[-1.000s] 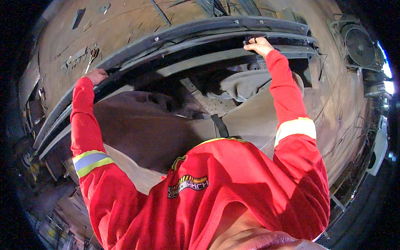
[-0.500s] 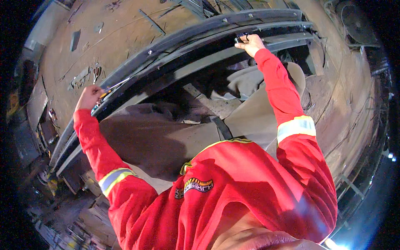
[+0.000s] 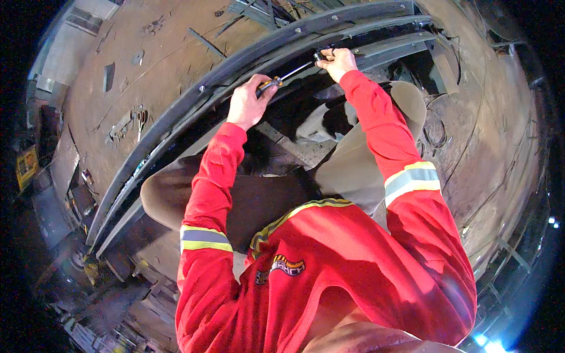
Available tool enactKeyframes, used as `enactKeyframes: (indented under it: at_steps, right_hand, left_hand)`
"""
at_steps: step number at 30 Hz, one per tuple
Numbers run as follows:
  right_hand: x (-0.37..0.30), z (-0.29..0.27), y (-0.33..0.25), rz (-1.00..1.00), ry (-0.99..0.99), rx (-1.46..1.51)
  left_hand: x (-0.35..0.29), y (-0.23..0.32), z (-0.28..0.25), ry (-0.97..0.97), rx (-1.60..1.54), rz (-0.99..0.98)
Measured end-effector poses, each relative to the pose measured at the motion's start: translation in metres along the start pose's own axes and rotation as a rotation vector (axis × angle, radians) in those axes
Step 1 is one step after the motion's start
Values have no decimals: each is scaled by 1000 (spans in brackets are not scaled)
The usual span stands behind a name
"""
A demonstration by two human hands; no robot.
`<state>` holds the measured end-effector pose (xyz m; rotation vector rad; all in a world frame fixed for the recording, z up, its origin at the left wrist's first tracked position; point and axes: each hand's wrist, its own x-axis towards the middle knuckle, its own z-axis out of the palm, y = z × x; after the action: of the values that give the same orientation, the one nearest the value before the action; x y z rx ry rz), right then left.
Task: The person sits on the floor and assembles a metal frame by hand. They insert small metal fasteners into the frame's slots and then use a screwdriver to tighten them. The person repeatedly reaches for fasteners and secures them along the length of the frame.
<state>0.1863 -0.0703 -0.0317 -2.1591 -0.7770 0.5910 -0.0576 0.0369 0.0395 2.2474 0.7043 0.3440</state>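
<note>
My left hand (image 3: 247, 101) is closed around the dark and yellow handle of a screwdriver (image 3: 269, 86). Its thin metal shaft points up and right, the tip ending close to my right hand (image 3: 340, 63). Between the fingertips of that hand is a small black round part (image 3: 319, 56); its exact kind is too small to tell. Whether the screwdriver tip touches it, I cannot tell. Both hands are over a long, curved dark metal beam (image 3: 247, 67) with several bright bolt heads along it.
A pair of scissors (image 3: 142, 122) lies on the brown floor left of the beam. Loose metal strips (image 3: 207, 42) are scattered beyond it. My bent knees (image 3: 406, 103) are close to the beam's near side. A coiled cable (image 3: 435, 129) lies at the right.
My left hand has moved right along the beam with the screwdriver, bringing its tip close to my right hand. My right hand has shifted slightly left, still pinching the black part.
</note>
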Motion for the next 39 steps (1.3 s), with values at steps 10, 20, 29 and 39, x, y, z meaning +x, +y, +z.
enactKeyframes:
  at_steps: [10, 20, 29, 39]
  right_hand:
    - [4, 9, 18, -68, 34, 65]
    - [-4, 2, 5, -61, 48, 7]
    - [1, 3, 11, -69, 29, -17]
    - [-2, 1, 6, -29, 11, 30]
  left_hand:
    - [9, -14, 20, 47, -68, 71]
    - [10, -10, 22, 31, -99, 39]
    - [9, -9, 23, 40, -123, 41]
    - [8, -14, 24, 8, -84, -16]
